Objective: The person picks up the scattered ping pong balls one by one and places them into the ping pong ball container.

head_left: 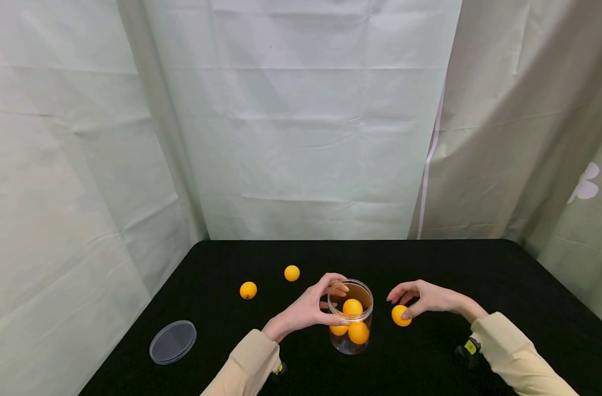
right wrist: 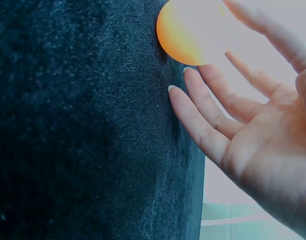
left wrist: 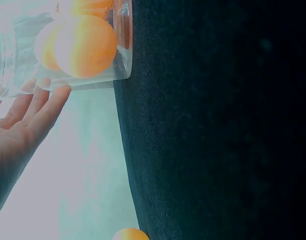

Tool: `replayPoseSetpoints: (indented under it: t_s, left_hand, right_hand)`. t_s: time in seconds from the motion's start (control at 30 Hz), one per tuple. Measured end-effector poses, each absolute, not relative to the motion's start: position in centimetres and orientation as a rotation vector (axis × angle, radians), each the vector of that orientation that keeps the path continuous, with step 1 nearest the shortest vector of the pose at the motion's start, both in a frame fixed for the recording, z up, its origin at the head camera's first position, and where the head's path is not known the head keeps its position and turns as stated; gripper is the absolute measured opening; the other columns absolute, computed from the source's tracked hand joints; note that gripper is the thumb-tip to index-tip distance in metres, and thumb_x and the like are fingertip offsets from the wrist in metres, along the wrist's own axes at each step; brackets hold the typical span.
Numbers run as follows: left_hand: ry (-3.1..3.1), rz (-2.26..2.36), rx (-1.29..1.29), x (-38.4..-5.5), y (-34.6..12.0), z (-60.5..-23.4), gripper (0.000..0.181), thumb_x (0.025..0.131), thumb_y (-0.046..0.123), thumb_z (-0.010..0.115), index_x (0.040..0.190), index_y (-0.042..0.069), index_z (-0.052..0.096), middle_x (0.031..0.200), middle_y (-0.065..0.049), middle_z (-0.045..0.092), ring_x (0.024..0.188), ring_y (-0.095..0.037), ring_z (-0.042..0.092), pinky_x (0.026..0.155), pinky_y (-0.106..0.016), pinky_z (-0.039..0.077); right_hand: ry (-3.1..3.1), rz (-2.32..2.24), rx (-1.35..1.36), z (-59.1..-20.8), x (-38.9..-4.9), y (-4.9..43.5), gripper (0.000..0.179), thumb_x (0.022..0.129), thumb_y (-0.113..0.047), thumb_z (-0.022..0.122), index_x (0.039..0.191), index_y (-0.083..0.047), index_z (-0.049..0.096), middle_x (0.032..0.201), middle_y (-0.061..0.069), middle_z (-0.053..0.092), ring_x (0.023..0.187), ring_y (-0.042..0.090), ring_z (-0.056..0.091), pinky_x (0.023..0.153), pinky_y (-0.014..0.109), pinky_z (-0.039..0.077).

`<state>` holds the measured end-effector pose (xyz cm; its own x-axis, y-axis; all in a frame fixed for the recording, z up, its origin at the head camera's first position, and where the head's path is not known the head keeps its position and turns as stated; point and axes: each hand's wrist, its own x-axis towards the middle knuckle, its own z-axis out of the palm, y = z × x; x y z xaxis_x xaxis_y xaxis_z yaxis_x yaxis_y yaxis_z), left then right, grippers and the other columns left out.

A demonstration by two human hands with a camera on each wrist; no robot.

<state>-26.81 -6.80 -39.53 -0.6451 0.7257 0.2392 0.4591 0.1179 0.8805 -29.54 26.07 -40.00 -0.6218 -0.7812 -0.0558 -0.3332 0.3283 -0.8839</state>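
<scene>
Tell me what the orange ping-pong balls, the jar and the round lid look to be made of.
Orange ping-pong balls: likely plastic, smooth and satin; shading is soft, with no texture visible.
Jar: clear and glossy, probably plastic, possibly glass; balls show through its wall.
Round lid: probably smooth, translucent plastic; the black tabletop seems to darken it from beneath.
</scene>
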Motion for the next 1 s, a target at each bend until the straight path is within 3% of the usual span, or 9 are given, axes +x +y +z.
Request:
replayPoseSetpoints:
  t_s: [0.8,1.0]
  left_hand:
    - [2.136,1.549,1.163,-26.84,-6.81,-39.50,0.063,0.078,0.025,0.068,0.130,0.022,0.032,0.123,-0.005,0.044,0.111,-0.021,0.045,0.082,-0.034,0.043]
    - [2.111,1.549,1.158,-26.63,-6.75,-39.06,0.066,0.078,0.018,0.068,0.132,0.013,0.030,0.125,-0.015,0.042,0.113,-0.031,0.042,0.082,-0.034,0.042]
  right_hand:
    - [2.042,-1.243,-1.017,-40.35,-29.29,25.97,0.034,0.082,-0.004,0.060,0.113,0.005,0.051,0.106,0.020,0.051,0.091,0.036,0.053,0.074,0.042,0.047]
    - [2.028,-1.260,-1.003,-40.26,-29.19,25.91,0.032,0.082,-0.003,0.059,0.112,0.006,0.052,0.104,0.020,0.052,0.090,0.036,0.053,0.074,0.041,0.047]
